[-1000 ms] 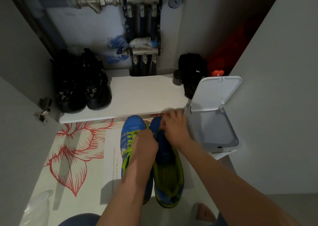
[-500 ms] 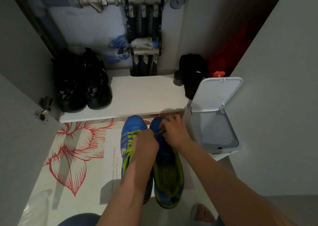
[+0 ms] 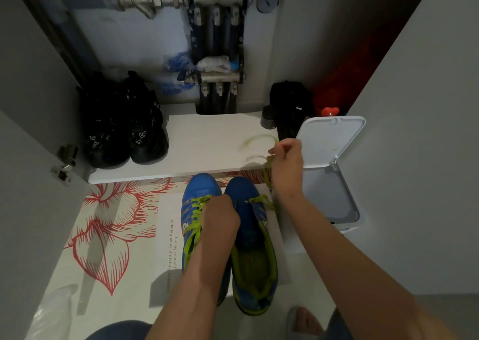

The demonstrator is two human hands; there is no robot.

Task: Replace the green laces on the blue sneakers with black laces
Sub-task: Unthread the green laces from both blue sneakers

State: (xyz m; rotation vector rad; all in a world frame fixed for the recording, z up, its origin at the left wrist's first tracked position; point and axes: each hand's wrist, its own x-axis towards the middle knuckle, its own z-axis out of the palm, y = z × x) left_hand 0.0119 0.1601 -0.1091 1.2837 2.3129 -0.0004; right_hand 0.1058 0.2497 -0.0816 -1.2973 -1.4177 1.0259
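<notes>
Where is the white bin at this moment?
In the head view, the white bin stands at the right, lid open, beside the right blue sneaker and the right hand.

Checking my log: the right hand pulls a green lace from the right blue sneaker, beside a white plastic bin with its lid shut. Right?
No: the head view shows the white plastic bin with its lid open. The right hand does pull the green lace from the right blue sneaker.

Two blue sneakers, two green laces, two black shoes, one bin, two hands.
</notes>
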